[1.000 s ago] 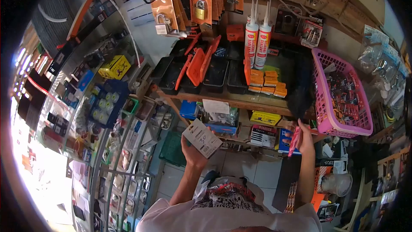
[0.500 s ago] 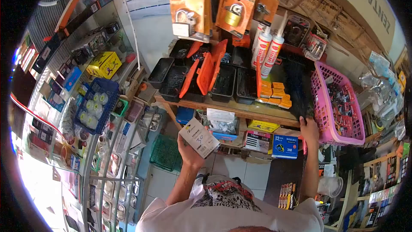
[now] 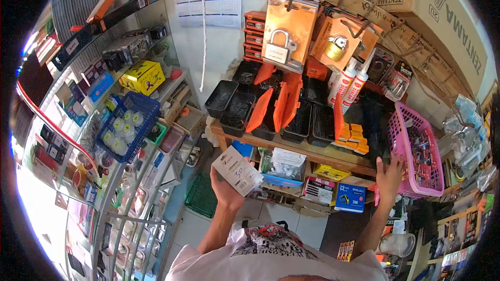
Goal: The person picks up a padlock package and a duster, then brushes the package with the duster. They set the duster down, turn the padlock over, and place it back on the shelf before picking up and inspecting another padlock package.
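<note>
My left hand (image 3: 227,196) is wrapped around a small cardboard box (image 3: 237,171) with a printed label and a handwritten "30", tilted toward me. The hand is in front of the wooden shelf (image 3: 291,152). At the shelf's right end is my right hand (image 3: 389,181), its fingers stretched upward and apart, close beside the pink basket (image 3: 393,130) full of small red packets. Black trays (image 3: 237,119) of nails or screws stand on the shelf, some with orange lids (image 3: 288,104) raised. Small orange-yellow boxes (image 3: 352,138) lie to their right.
Padlock packs (image 3: 291,36) hang from hooks above the trays, near sealant tubes (image 3: 354,86). A blue box (image 3: 350,198) sits below the shelf. At left, a glass display case holds a blue basket (image 3: 130,125); a green crate (image 3: 200,195) rests on the floor.
The view has shifted, so the shelf appears farther right and lower. My right hand has come off the dark area at the shelf edge, nearer the pink basket. My left hand still holds the box.
</note>
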The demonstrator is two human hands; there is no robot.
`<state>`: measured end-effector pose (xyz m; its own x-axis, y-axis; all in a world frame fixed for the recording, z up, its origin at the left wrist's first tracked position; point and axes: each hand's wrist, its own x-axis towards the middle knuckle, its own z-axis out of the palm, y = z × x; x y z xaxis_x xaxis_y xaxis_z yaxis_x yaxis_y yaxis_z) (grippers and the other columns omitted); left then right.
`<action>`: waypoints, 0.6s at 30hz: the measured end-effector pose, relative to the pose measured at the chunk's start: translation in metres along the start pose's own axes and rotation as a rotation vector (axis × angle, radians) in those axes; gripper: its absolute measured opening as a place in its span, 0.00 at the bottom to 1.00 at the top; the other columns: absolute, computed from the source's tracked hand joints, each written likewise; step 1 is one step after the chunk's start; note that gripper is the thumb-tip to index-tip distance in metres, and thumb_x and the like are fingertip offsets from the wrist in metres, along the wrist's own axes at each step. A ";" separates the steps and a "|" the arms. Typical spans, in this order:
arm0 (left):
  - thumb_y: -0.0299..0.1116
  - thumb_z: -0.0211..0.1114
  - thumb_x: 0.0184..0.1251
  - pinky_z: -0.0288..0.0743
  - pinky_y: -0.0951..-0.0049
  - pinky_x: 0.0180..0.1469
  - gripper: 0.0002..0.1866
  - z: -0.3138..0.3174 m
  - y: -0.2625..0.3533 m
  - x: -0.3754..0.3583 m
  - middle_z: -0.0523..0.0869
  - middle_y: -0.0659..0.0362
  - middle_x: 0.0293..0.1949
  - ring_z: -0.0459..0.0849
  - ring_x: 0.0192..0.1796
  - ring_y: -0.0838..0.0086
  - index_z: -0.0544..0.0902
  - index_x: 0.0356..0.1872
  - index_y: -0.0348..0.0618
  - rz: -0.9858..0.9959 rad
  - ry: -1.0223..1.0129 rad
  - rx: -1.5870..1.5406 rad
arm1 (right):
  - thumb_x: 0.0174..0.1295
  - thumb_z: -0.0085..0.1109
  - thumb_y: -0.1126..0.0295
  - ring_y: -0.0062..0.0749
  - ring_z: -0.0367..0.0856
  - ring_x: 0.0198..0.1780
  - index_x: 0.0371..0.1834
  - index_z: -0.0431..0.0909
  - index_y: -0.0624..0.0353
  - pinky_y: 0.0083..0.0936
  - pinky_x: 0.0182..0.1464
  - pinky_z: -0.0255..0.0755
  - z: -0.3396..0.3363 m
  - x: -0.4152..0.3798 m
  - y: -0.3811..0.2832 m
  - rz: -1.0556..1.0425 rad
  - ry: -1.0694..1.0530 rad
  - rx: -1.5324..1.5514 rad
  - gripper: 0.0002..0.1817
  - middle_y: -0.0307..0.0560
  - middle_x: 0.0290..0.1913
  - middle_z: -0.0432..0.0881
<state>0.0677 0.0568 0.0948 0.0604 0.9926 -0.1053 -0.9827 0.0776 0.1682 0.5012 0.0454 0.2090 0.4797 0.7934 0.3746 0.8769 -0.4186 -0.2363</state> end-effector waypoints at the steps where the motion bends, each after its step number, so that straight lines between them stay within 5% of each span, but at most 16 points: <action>1: 0.67 0.44 0.73 0.69 0.42 0.68 0.40 0.005 0.004 0.002 0.74 0.44 0.67 0.76 0.65 0.46 0.66 0.74 0.48 0.008 0.002 0.020 | 0.66 0.61 0.46 0.55 0.70 0.69 0.72 0.65 0.54 0.47 0.67 0.66 -0.013 -0.009 -0.017 -0.092 0.034 0.180 0.37 0.63 0.66 0.73; 2: 0.67 0.44 0.73 0.69 0.41 0.68 0.39 0.012 0.008 0.006 0.74 0.43 0.67 0.76 0.66 0.46 0.66 0.74 0.48 0.014 0.001 0.043 | 0.66 0.62 0.48 0.53 0.71 0.69 0.72 0.65 0.54 0.46 0.67 0.66 -0.022 -0.020 -0.036 -0.182 0.072 0.361 0.36 0.62 0.66 0.73; 6: 0.67 0.44 0.73 0.68 0.42 0.69 0.40 0.050 0.011 0.012 0.74 0.43 0.67 0.75 0.67 0.47 0.67 0.74 0.47 -0.070 -0.115 0.021 | 0.65 0.67 0.59 0.52 0.72 0.68 0.70 0.68 0.60 0.45 0.69 0.63 -0.030 -0.083 -0.137 -0.641 -0.501 1.038 0.33 0.58 0.66 0.74; 8: 0.67 0.44 0.73 0.68 0.43 0.70 0.40 0.068 0.010 0.020 0.74 0.43 0.67 0.75 0.67 0.47 0.68 0.73 0.45 -0.113 -0.200 0.041 | 0.63 0.68 0.62 0.51 0.70 0.69 0.73 0.66 0.59 0.44 0.71 0.62 -0.033 -0.108 -0.185 -1.010 -0.374 0.767 0.36 0.56 0.68 0.73; 13: 0.52 0.45 0.81 0.72 0.52 0.66 0.29 0.101 0.017 0.024 0.78 0.53 0.63 0.76 0.66 0.60 0.67 0.72 0.43 -0.198 -0.332 0.181 | 0.61 0.69 0.63 0.55 0.71 0.68 0.72 0.69 0.59 0.46 0.67 0.65 -0.004 -0.114 -0.246 -0.983 -0.155 0.761 0.35 0.58 0.69 0.72; 14: 0.50 0.47 0.81 0.71 0.54 0.67 0.29 0.109 0.016 0.023 0.77 0.54 0.64 0.75 0.67 0.62 0.65 0.73 0.43 -0.079 -0.320 0.355 | 0.61 0.69 0.64 0.55 0.71 0.67 0.71 0.70 0.59 0.46 0.66 0.66 0.000 -0.108 -0.253 -0.968 -0.121 0.761 0.34 0.59 0.68 0.72; 15: 0.48 0.49 0.81 0.69 0.57 0.68 0.28 0.126 0.013 0.023 0.77 0.55 0.64 0.74 0.68 0.64 0.64 0.74 0.43 0.041 -0.304 0.527 | 0.60 0.68 0.67 0.54 0.79 0.55 0.67 0.74 0.61 0.41 0.57 0.73 -0.006 -0.102 -0.263 -0.981 -0.003 0.863 0.30 0.60 0.60 0.79; 18: 0.33 0.55 0.78 0.63 0.66 0.71 0.30 0.175 0.028 0.021 0.72 0.56 0.68 0.70 0.71 0.69 0.57 0.76 0.38 0.227 -0.474 0.742 | 0.65 0.64 0.68 0.47 0.84 0.42 0.64 0.75 0.64 0.34 0.48 0.78 -0.019 -0.092 -0.273 -0.862 -0.124 1.086 0.25 0.60 0.49 0.84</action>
<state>0.0724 0.0964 0.2689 0.1061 0.9128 0.3944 -0.6243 -0.2476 0.7409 0.2181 0.0781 0.2560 -0.2498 0.6799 0.6894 0.4014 0.7206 -0.5653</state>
